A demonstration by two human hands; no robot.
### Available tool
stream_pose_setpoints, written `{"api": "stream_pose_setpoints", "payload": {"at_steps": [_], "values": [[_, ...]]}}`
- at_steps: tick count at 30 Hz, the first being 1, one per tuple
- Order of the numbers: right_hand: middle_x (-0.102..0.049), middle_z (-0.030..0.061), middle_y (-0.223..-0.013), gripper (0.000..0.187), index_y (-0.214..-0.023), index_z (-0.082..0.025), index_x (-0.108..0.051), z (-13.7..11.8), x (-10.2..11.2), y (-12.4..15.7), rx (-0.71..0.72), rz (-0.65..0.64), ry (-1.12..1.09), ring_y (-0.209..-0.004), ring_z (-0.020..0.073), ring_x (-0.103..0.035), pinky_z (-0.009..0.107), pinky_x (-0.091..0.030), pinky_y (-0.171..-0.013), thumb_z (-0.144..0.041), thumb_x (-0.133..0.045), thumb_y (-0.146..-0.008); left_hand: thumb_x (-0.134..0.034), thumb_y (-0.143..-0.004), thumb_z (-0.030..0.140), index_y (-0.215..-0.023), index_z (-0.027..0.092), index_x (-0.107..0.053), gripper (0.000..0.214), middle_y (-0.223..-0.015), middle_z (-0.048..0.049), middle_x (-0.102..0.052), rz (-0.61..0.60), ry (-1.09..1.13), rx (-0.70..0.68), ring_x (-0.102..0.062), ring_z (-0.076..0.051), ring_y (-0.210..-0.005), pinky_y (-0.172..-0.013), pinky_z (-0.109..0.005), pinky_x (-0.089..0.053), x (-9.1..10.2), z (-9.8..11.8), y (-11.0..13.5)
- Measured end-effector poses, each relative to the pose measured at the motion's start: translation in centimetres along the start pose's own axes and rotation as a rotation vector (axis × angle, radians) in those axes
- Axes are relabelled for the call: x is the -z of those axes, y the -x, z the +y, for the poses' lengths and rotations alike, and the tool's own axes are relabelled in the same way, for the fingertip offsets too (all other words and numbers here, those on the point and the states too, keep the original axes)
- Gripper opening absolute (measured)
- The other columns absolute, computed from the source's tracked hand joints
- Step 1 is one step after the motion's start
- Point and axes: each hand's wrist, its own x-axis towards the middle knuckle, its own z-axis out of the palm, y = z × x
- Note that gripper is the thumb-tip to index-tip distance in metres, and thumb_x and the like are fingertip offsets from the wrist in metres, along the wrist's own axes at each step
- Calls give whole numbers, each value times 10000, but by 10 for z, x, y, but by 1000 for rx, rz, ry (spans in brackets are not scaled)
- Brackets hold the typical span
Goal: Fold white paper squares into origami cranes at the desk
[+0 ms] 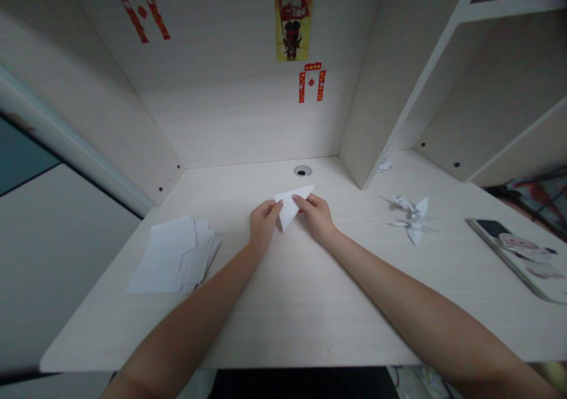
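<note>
A white sheet of paper folded into a triangle point(289, 208) is held just above the desk, near the middle. My left hand point(264, 221) pinches its left edge between thumb and fingers. On the other side, my right hand point(317, 214) grips it with the thumb on top and the fingers partly hidden behind. One point of the triangle faces down toward me, another reaches up to the right. Off to the right, folded paper cranes point(414, 232) sit on the desk, apart from my hands.
A stack of white paper point(166, 251) lies at the left. A phone point(518, 257) with a picture on its case lies at the far right. Behind my hands is a round cable hole point(303, 171). An upright divider point(376, 91) stands at the back right; another small paper piece point(385, 165) lies beside it.
</note>
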Motion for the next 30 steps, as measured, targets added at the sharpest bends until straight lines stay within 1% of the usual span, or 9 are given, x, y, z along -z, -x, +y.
{"api": "stream_pose_setpoints", "payload": {"at_steps": [3,7,9,11,14,18,21,25,30], "values": [[-682,33,-706,302,-748,-153,-682,3,1,-1,7,-8,-35,-606,146,-553,267,-409,-586,-438,-706,-651,-667,-696,386,-592,161,-595,258,-584,27,-539,-58,28,14,-473,-99,-587,-578,-207,-367,-2,-3,-1],[-699,51,-762,331,-785,-146,-692,5,1,-1,29,-80,40,-653,163,-579,278,-426,-623,-446,-716,-647,-682,-682,388,-671,163,-655,226,-651,13,-602,4,63,34,-526,-117,-645,-639,-222,-404,-2,-7,-3],[-701,56,-754,329,-770,-142,-701,4,0,1,12,-130,65,-666,171,-589,286,-431,-642,-434,-738,-624,-673,-694,393,-705,166,-679,227,-673,9,-619,35,55,24,-533,-120,-661,-655,-225,-409,0,-9,-3],[-696,52,-718,317,-738,-142,-704,2,-1,2,-19,-150,61,-653,171,-589,288,-430,-640,-427,-750,-609,-663,-707,396,-733,169,-694,231,-697,5,-633,54,45,12,-537,-121,-673,-661,-225,-408,1,-9,-3],[-671,38,-642,311,-647,-144,-686,1,-2,2,-71,-101,61,-587,145,-554,271,-403,-590,-440,-759,-587,-656,-713,401,-753,167,-701,241,-721,0,-647,79,40,14,-541,-126,-684,-655,-223,-402,2,-8,-2],[-606,5,-541,345,-546,-146,-640,3,0,0,-90,-43,121,-503,98,-460,247,-340,-526,-465,-769,-565,-657,-707,402,-715,161,-686,243,-669,9,-624,114,40,24,-524,-120,-643,-624,-220,-389,1,-6,-2],[-589,-1,-534,361,-555,-148,-649,3,1,-1,-65,-43,135,-501,93,-434,245,-322,-517,-495,-742,-590,-655,-706,396,-672,162,-665,237,-629,17,-595,125,44,15,-503,-111,-614,-612,-216,-382,0,-6,-3],[-600,10,-555,400,-587,-146,-676,1,0,0,-32,-47,160,-510,100,-431,247,-319,-512,-544,-683,-632,-652,-708,400,-664,167,-651,237,-623,17,-585,133,64,12,-490,-108,-602,-605,-214,-379,0,-5,-3],[-615,17,-563,379,-641,-141,-704,0,-1,0,-19,6,174,-525,113,-463,251,-345,-522,-519,-710,-604,-651,-706,401,-656,169,-642,238,-623,13,-574,135,30,11,-489,-111,-607,-603,-217,-377,0,-4,-2]]}}
